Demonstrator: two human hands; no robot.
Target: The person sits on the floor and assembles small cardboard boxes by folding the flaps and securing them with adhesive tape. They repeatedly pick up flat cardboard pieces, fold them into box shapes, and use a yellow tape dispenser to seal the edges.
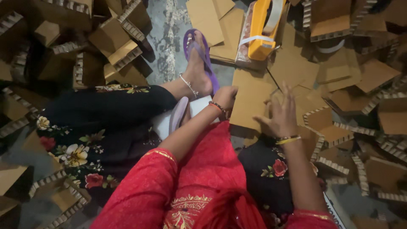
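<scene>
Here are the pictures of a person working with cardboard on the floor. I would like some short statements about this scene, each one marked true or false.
1. The left hand rests on the flat cardboard sheet. True.
2. The right hand holds the tape dispenser. False: the dispenser lies apart, farther away on the cardboard.
3. The tape dispenser is blue. False: it is yellow-orange.
4. The foot wears a purple sandal. True.
5. The right hand's fingers are spread over the cardboard. True.

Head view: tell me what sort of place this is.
Probably a small cardboard box-making workspace on a floor. Flat cardboard sheets lie under the person's hands, folded hexagonal box pieces with corrugated edges are heaped all around, and an orange tape dispenser sits nearby.
</scene>
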